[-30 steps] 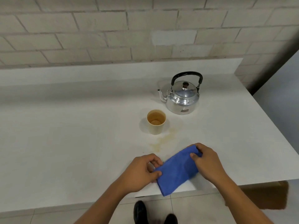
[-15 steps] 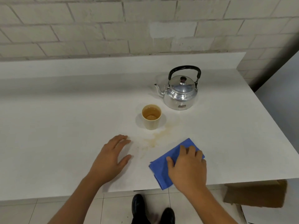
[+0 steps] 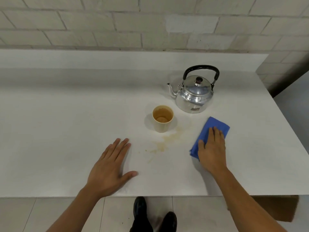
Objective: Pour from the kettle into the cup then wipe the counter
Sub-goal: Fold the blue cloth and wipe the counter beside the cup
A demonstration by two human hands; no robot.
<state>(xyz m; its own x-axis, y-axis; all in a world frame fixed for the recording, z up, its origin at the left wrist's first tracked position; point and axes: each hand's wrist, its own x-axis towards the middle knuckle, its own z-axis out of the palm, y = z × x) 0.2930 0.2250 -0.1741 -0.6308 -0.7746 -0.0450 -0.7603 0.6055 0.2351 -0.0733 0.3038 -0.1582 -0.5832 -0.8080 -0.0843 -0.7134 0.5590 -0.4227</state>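
Observation:
A shiny metal kettle (image 3: 194,95) with a black handle stands upright on the white counter (image 3: 66,131), spout pointing left. In front of it to the left is a cream cup (image 3: 162,118) holding brown liquid. A brown spill (image 3: 167,140) spreads on the counter just in front of the cup. My right hand (image 3: 211,148) presses flat on a folded blue cloth (image 3: 212,129), right of the spill and in front of the kettle. My left hand (image 3: 111,166) lies flat on the counter, fingers spread, left of the spill, holding nothing.
A brick wall (image 3: 150,22) rises behind the counter's raised back ledge. The counter's right edge drops off beside a grey wall. A brown cardboard box (image 3: 280,208) sits under the front right corner. My black shoes (image 3: 140,210) stand on the tiled floor.
My left hand let go of the cloth and laid itself flat on the counter. My right hand flattened on the cloth and slid it away from the front edge toward the kettle.

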